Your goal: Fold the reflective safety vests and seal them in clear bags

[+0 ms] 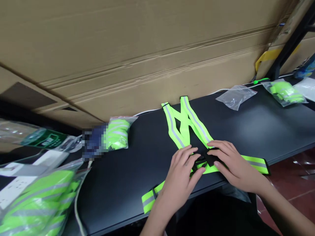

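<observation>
A neon yellow-green reflective harness [184, 128] with grey stripes lies spread on the dark table. Its shoulder straps cross towards the back, and its waist belt runs along the front edge. My left hand [179, 177] has curled fingers and thumb around a black buckle part at the middle of the belt. Just to its right, my right hand [232, 166] grips the black piece [209, 158] at the belt's centre between thumb and fingers. The fingers partly hide the buckle, so I cannot tell whether it is fastened.
Bagged green harnesses lie at the left front [41, 203], left back [118, 134] and far right [286, 91]. A clear plastic bag [236, 96] rests at the back right. A white power strip [17, 186] and cable are at left. Cardboard [147, 49] walls the back.
</observation>
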Demonstrator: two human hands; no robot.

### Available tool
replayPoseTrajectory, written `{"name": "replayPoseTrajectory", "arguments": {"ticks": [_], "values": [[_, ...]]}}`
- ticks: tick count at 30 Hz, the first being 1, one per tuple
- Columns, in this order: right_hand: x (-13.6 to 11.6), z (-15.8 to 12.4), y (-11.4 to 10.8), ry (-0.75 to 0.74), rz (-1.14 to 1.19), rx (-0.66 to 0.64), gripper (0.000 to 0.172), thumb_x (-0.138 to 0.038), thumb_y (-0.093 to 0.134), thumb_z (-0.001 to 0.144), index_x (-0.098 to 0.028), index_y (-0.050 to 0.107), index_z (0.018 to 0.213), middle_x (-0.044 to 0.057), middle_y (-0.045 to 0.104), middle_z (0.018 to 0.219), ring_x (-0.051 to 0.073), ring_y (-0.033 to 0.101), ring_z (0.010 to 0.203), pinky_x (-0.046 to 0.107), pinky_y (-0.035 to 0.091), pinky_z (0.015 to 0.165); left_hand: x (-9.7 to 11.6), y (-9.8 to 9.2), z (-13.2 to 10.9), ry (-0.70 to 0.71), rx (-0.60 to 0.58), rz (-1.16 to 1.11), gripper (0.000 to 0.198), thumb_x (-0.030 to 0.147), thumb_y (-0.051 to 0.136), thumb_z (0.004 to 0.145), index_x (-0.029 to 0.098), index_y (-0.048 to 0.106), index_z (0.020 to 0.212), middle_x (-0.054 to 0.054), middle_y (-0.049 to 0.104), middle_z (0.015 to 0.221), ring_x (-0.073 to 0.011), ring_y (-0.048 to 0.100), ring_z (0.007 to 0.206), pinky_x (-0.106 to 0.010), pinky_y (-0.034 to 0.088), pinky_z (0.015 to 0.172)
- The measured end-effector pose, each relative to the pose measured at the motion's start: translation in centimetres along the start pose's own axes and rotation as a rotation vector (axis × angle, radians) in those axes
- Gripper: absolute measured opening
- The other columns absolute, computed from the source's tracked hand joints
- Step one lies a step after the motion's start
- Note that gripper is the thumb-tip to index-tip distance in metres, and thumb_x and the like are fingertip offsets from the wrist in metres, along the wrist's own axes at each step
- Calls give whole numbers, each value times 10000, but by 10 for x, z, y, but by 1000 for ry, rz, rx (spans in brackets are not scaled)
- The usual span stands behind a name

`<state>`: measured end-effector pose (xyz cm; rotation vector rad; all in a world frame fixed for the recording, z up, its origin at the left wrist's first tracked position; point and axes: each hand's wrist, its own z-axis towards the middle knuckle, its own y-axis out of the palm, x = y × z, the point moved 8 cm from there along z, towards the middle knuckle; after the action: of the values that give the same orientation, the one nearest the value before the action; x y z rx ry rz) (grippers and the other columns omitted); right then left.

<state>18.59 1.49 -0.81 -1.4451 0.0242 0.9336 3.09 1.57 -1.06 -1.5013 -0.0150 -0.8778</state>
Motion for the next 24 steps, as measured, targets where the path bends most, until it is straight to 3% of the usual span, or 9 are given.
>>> {"name": "replayPoseTrajectory", "arguments": {"ticks": [13,24], "values": [[0,2,1,-38,34,-40,256,-229,452,1016,-228,536,1257,116,522,1404,279,417,1377,535,401,1101,-5,6,0,-53,-18,-135,255,369,536,1019,244,586,1235,-97,564,1420,-287,424,1431,-534,440,1141],[4,6,2,-59,8,-45,259,-230,455,1023,-226,511,1276,112,520,1407,276,415,1374,528,399,1092,-5,10,0,1,-1,-160,230,354,539,1019,225,548,1209,-110,572,1400,-284,440,1417,-595,352,1183]]}}
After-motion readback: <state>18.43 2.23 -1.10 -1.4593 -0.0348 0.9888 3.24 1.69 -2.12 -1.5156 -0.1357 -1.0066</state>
